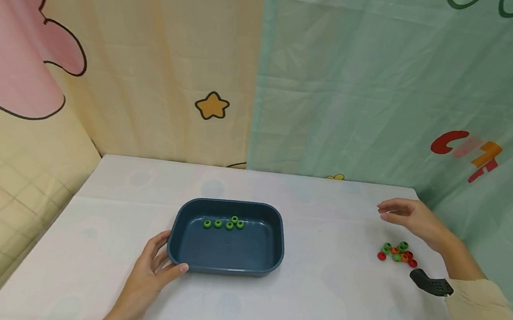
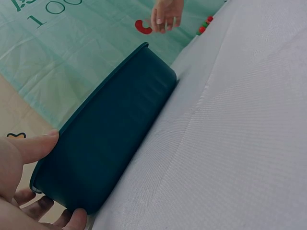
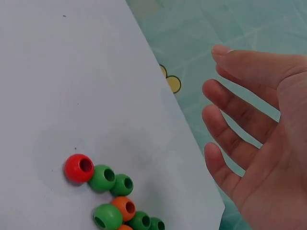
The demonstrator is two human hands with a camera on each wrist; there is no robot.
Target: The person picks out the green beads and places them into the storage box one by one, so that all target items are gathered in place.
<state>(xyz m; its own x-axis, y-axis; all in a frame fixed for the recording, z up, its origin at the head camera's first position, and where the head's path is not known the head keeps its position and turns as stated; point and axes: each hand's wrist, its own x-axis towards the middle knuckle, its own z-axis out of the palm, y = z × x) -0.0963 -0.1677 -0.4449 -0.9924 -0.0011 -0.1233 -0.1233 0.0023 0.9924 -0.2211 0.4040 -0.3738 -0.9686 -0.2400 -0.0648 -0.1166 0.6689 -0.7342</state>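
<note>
A dark blue rectangular tray (image 1: 226,256) sits on the table, with several green beads (image 1: 218,224) inside toward its far side. My left hand (image 1: 149,269) grips its near left corner, thumb at the front rim and fingers around the left side. In the left wrist view the thumb (image 2: 41,146) presses the rim while fingertips lie against the wall. On the right, my right hand (image 1: 413,218) hovers beyond a loose group of red, green and orange beads (image 1: 397,257). Its fingers (image 3: 228,139) are spread and slightly bent, holding nothing in the right wrist view.
A white cloth covers the table (image 1: 316,304). Printed curtains (image 1: 341,85) hang behind it and along both sides. A black strap-like piece (image 1: 431,283) sticks out at the right sleeve, near the loose beads.
</note>
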